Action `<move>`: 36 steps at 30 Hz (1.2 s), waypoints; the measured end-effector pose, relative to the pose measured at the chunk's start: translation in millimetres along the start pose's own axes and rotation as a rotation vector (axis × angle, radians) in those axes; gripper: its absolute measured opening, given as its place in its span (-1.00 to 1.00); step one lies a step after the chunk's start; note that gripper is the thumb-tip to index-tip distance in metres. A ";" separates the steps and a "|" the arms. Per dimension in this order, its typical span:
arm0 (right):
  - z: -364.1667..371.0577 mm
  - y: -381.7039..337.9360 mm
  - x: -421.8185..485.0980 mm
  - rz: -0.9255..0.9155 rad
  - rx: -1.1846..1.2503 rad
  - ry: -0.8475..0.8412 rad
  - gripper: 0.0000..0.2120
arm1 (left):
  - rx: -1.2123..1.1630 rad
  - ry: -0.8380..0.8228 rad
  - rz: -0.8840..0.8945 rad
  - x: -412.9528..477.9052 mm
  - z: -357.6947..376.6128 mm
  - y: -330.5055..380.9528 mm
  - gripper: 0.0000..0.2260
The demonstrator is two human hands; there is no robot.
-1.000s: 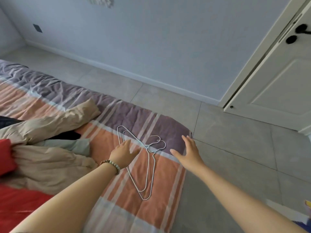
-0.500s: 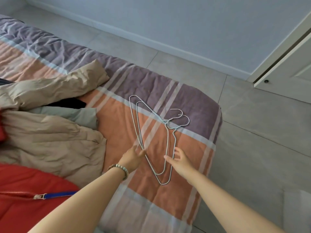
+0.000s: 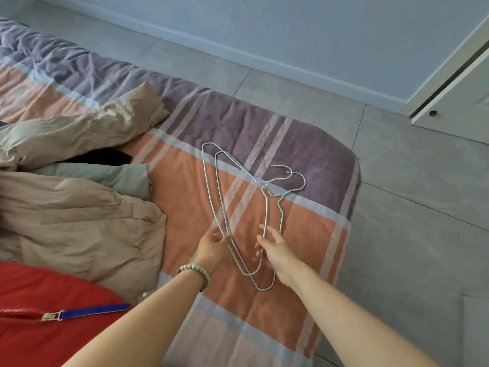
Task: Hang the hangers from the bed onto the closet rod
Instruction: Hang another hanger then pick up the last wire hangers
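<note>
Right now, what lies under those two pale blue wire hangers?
The striped orange-and-purple quilt lies directly beneath the pale blue wire hangers. Anything under that quilt is hidden.

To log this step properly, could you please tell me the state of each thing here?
Hangers: two, overlapping, flat on the bed, not lifted.
Left hand: fingertips at the hangers' long bars; grip unclear.
Right hand: open, fingers spread over a hanger's side wire.
Beige jacket: crumpled on the bed.

Soft daylight, sharp, edges bowed
</note>
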State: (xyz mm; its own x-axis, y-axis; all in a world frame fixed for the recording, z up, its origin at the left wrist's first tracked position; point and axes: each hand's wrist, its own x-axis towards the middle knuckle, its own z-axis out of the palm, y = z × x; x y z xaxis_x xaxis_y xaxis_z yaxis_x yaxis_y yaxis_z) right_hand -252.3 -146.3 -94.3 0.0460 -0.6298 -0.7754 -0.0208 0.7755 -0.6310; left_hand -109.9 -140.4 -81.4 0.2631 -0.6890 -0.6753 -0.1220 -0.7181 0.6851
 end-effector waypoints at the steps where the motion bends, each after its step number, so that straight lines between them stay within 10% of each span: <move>1: -0.5 -4.3 -4.5 -0.030 0.020 -0.004 -0.71 | -0.041 0.005 0.016 -2.5 -1.2 4.7 -0.67; 17: -189.0 -214.4 -203.2 -0.501 0.347 0.198 -0.77 | -0.302 -0.388 0.432 -163.4 96.1 233.0 -0.59; 36: -378.2 -332.1 -733.0 -1.273 0.065 0.754 -0.95 | 0.451 -1.542 0.757 -618.8 204.4 513.2 -0.31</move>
State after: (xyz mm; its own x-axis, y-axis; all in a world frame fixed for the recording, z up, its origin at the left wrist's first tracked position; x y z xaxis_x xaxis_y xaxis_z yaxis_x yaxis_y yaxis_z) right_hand -656.8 40.7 675.0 -0.5190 -0.7300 0.4446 -0.3210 -0.3156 -0.8929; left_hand -531.0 -102.6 632.3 -0.9899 -0.1176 -0.0786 -0.0773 -0.0159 0.9969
